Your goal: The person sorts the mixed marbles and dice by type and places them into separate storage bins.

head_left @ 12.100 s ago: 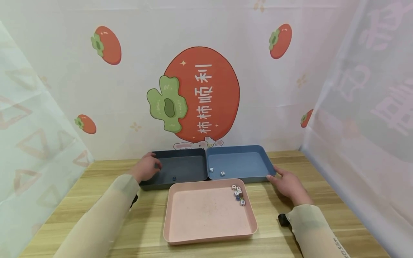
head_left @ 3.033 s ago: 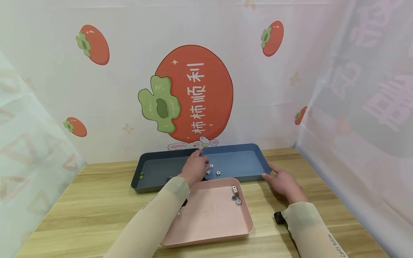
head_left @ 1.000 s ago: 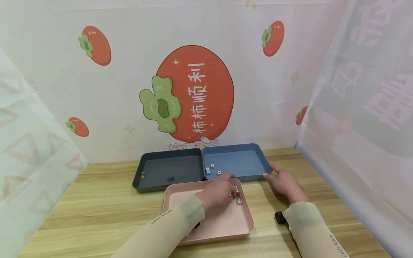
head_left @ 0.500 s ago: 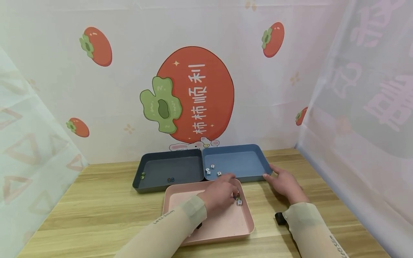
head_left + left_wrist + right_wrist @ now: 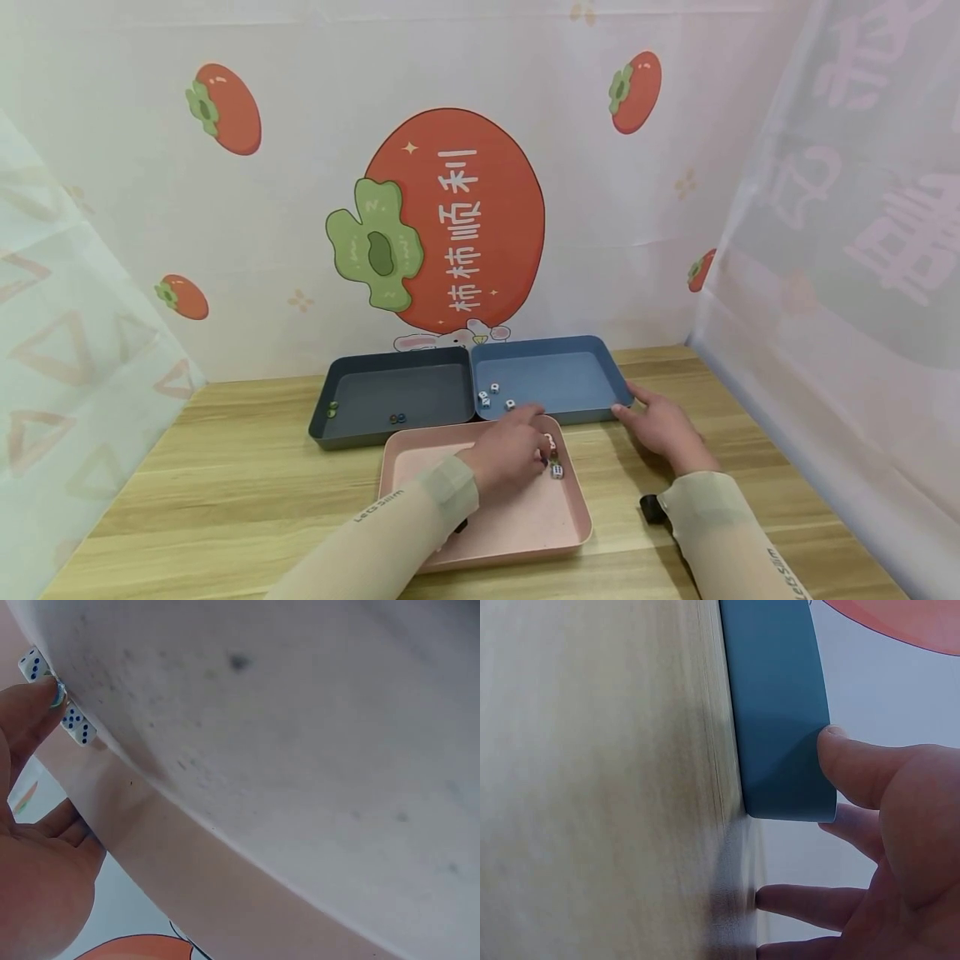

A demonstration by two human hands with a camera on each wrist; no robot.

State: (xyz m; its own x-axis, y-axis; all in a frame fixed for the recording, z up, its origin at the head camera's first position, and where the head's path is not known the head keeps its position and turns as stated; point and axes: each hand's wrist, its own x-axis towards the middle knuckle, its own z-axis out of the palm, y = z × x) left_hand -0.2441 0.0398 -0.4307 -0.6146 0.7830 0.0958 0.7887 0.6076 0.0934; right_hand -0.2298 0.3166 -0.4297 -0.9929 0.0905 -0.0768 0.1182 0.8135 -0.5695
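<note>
My left hand (image 5: pixel 510 454) is at the right side of the pink tray (image 5: pixel 528 521). Its thumb and a finger pinch a bluish glass marble (image 5: pixel 58 694) against the tray wall, partly hidden by the thumb. White dice (image 5: pixel 79 724) lie on both sides of that marble; one die (image 5: pixel 557 472) shows just below the hand. Other fingers reach over the rim. My right hand (image 5: pixel 663 429) grips the near right corner of the blue tray (image 5: pixel 562 379), thumb on the rim. Several white dice (image 5: pixel 484 400) lie in that tray's near left part.
The dark grey tray (image 5: pixel 420 387) adjoins the blue one on its left. Inside lie two green marbles (image 5: pixel 332 409) and a brownish and a blue marble (image 5: pixel 397 418). A printed cloth (image 5: pixel 300 208) stands behind the wooden table (image 5: pixel 225 483).
Since the oldest frame, my left hand has moved from the dark tray to the pink one. More marbles lie in the dark tray, more dice in the blue. My right hand stays put.
</note>
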